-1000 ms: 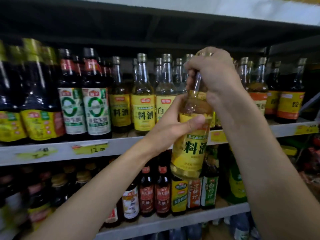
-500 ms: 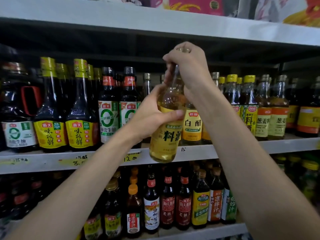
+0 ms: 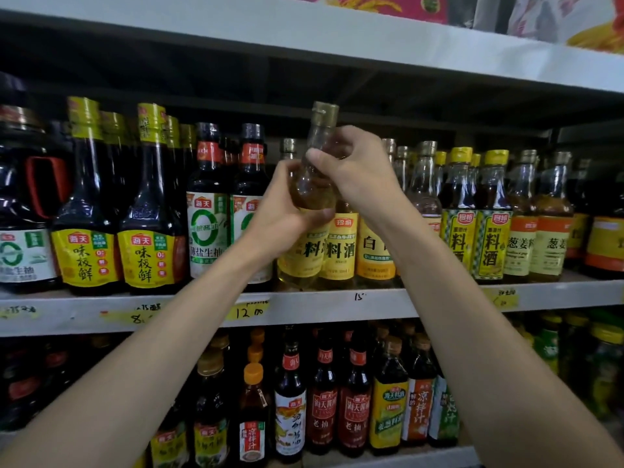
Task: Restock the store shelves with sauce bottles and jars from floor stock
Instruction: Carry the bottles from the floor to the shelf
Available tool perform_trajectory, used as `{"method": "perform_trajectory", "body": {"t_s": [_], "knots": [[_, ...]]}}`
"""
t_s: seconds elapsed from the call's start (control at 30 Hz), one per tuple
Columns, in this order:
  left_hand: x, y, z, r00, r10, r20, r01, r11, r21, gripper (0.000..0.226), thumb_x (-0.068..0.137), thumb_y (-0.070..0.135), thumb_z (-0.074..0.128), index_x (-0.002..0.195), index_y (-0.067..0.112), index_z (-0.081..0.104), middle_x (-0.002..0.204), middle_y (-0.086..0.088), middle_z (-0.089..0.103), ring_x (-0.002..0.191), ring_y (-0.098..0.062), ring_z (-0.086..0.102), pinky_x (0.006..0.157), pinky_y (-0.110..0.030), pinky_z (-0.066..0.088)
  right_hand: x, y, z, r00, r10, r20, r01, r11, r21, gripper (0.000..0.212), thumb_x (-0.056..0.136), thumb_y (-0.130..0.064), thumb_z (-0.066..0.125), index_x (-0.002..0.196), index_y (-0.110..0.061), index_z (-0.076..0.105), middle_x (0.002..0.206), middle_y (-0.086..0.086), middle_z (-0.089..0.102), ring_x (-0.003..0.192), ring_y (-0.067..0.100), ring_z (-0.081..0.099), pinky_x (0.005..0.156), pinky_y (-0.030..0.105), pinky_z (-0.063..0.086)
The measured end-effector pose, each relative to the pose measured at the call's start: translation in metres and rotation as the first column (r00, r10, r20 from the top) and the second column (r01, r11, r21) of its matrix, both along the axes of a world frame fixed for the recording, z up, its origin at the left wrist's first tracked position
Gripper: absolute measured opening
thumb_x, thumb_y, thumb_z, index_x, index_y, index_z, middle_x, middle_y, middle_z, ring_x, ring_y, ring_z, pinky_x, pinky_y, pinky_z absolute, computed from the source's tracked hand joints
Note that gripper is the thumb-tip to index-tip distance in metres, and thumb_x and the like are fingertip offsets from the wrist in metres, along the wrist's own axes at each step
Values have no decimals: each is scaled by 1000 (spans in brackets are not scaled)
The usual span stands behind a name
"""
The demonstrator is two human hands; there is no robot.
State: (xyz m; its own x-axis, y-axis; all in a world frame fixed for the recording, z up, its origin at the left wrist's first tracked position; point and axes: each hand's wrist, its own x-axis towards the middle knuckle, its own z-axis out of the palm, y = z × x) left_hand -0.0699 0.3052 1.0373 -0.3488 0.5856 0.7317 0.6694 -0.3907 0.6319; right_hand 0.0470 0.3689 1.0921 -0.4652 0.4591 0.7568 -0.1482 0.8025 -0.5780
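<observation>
A clear glass bottle of pale yellow cooking wine (image 3: 309,255) with a yellow label and gold cap stands at the front of the middle shelf (image 3: 337,304), among like bottles. My left hand (image 3: 278,214) grips its shoulder from the left, thumb across the front. My right hand (image 3: 358,167) pinches the neck just below the cap. The bottle's base is at the shelf surface; whether it rests there I cannot tell.
Dark soy sauce bottles (image 3: 148,214) crowd the shelf to the left, more cooking wine and vinegar bottles (image 3: 489,217) to the right. The upper shelf board (image 3: 304,35) hangs close above the cap. The lower shelf holds small sauce bottles (image 3: 324,400).
Both hands carried the bottle up and back from in front of the shelf edge onto the middle shelf. My right hand slid from over the cap down to the neck.
</observation>
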Motion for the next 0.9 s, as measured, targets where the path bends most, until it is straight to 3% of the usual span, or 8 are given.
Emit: {"method": "perform_trajectory", "body": {"t_s": [0.17, 0.23, 0.33, 0.43, 0.53, 0.73, 0.83, 0.9], "knots": [[-1, 12, -7, 983, 173, -64, -173, 985, 8, 72, 76, 21, 81, 136, 21, 42, 129, 3, 50, 114, -10, 51, 96, -28, 44, -21, 16, 1, 995, -82, 53, 83, 996, -15, 21, 89, -27, 70, 107, -17, 66, 100, -3, 70, 97, 13, 65, 90, 40, 55], [2, 17, -9, 961, 230, -151, -232, 973, 6, 85, 79, 20, 78, 148, 20, 28, 141, -2, 41, 127, -16, 44, 110, -34, 36, -27, 20, 2, 993, -96, 75, 97, 995, -20, 17, 89, -27, 70, 103, -17, 68, 97, -3, 70, 93, 12, 65, 88, 38, 55], [5, 20, -16, 921, 331, -206, -339, 941, -1, 103, 84, 20, 74, 155, 19, 0, 157, -3, 19, 142, -17, 25, 111, -24, 21, -34, 27, 4, 990, -113, 87, 115, 993, -28, 9, 89, -27, 70, 94, -21, 67, 90, -5, 69, 85, 9, 64, 78, 31, 53], [8, 25, -26, 854, 437, -281, -442, 896, 50, 99, 85, 9, 71, 155, 15, 1, 163, -5, 6, 149, -17, 5, 120, -32, 11, -41, 30, 3, 982, -156, 103, 157, 988, -4, 10, 87, -30, 72, 88, -21, 66, 83, -7, 66, 79, 6, 61, 68, 25, 49], [9, 28, -35, 767, 553, -325, -541, 830, 136, 96, 84, -1, 66, 155, 10, 2, 164, -6, 2, 150, -15, -4, 118, -26, 0, -49, 31, 4, 965, -229, 124, 226, 973, 42, 14, 86, -31, 72, 83, -19, 68, 79, -7, 64, 77, 9, 61, 67, 26, 50], [8, 17, -41, 781, 531, -328, -424, 837, 346, 71, 84, -11, 61, 147, -4, 32, 155, -18, 32, 146, -27, 27, 117, -41, 30, -60, 30, 1, 944, -308, 116, 297, 949, 106, 14, 88, -30, 70, 78, -24, 63, 75, -10, 62, 69, 3, 58, 61, 23, 49], [-4, -1, -50, 747, 590, -306, -412, 772, 484, 35, 89, -9, 55, 123, -5, 61, 126, -16, 62, 120, -23, 57, 104, -29, 45, -64, 31, -4, 937, -323, 132, 306, 943, 131, 20, 88, -38, 71, 88, -19, 66, 79, -7, 65, 72, 10, 63, 67, 30, 54], [-14, -14, -57, 726, 624, -290, -458, 753, 473, 21, 89, -5, 55, 105, -2, 69, 103, -12, 68, 97, -21, 63, 86, -23, 48, -69, 31, -8, 937, -326, 127, 310, 942, 132, 27, 88, -40, 69, 99, -15, 68, 78, -5, 66, 73, 12, 64, 74, 35, 56]]}}
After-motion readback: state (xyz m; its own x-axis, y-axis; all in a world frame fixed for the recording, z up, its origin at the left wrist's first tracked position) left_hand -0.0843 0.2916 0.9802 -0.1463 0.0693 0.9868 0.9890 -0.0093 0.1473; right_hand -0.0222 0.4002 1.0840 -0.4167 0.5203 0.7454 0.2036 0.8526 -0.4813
